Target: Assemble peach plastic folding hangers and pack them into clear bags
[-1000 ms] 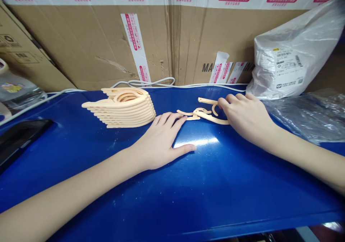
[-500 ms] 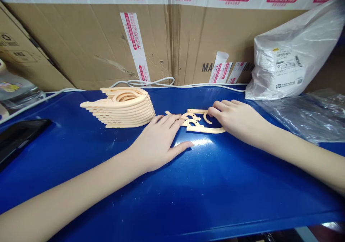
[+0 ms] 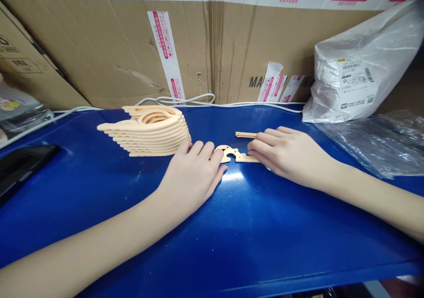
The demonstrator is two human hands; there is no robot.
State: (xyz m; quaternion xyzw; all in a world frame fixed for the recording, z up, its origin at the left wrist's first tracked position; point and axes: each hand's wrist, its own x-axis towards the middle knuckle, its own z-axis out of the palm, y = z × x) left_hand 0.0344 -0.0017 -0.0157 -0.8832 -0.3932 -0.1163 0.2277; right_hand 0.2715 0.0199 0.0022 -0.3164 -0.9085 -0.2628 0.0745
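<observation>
A cream folding hanger lies flat on the blue table, partly covered by both hands. Curled fingers of my left hand close over its left end, thumb tucked near the front edge. My right hand has its fingers bent round the right-hand end. From under those fingers a separate-looking straight cream arm sticks out to the left, behind the hanger. What lies beneath both palms is hidden. Just left of my left hand's fingertips stands a neat stack of several matching folded hangers.
Large cardboard boxes wall off the back, with a white cable along their foot. A wrapped white parcel and crumpled clear plastic are at the right. A black phone-like object lies at the left.
My left hand's fingers and thumb have drawn in over the hanger. My right hand's fingertips have shifted slightly left, covering more of the cream parts. The stack stays put.
</observation>
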